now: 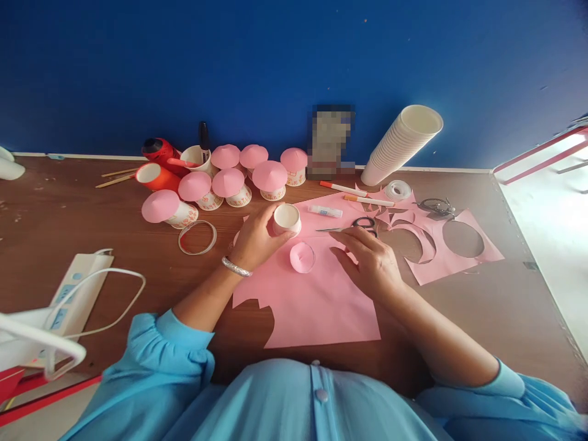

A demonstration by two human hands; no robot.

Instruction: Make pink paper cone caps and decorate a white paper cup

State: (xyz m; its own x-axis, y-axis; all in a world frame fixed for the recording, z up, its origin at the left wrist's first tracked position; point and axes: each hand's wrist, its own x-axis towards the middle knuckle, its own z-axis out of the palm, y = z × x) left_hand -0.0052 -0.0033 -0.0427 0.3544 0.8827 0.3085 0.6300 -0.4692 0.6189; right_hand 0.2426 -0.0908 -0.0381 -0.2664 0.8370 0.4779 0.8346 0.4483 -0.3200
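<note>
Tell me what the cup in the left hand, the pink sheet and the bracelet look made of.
The cup in the left hand: paper, matte white, with a rolled rim. The pink sheet: thin matte paper, lying flat with cleanly cut edges. The bracelet: probably metal, silvery and glinting, though plastic cannot be ruled out.

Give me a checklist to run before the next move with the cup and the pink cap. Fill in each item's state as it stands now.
1. Small white paper cup gripped in the left hand: ok.
2. Round pink paper cap lying free on the pink paper sheet, between the hands: ok.
3. Right hand empty, flat on the sheet: ok.
4. Black-handled scissors set down just beyond the right fingertips: ok.
5. White glue tube capped: cannot tell.
6. Glue on the cup's rim: cannot tell.
</note>
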